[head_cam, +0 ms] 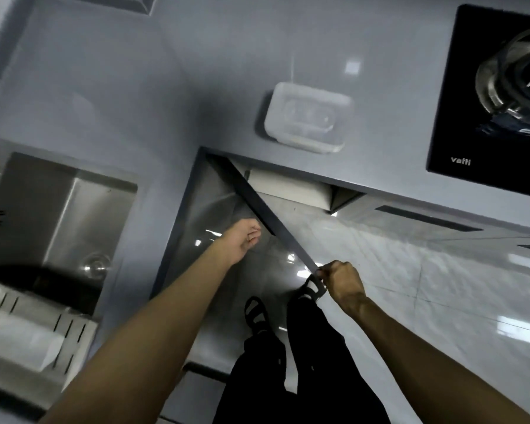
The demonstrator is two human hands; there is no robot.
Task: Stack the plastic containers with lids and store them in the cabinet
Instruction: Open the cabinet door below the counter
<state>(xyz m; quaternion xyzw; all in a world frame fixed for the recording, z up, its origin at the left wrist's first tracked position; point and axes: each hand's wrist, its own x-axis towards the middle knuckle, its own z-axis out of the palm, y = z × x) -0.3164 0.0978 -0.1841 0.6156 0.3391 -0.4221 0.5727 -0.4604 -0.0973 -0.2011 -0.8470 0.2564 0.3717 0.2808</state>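
A clear plastic container [308, 117] with its lid on sits on the grey counter [166, 87], near the front edge and above the open cabinet [276, 191]. The top edge of the cabinet door [266, 215] shows as a dark strip swung out toward me. My right hand [341, 284] is closed on the outer end of that door. My left hand [245, 237] hovers in front of the cabinet opening, left of the door, fingers curled with nothing visible in them. The inside of the cabinet is mostly hidden; something white shows at its top.
A steel sink [74, 209] is set into the counter on the left, with a dish rack [28, 325] in front of it. A black gas hob [496, 96] lies at the right. My legs in black trousers [303, 362] stand on the glossy tiled floor [410, 286].
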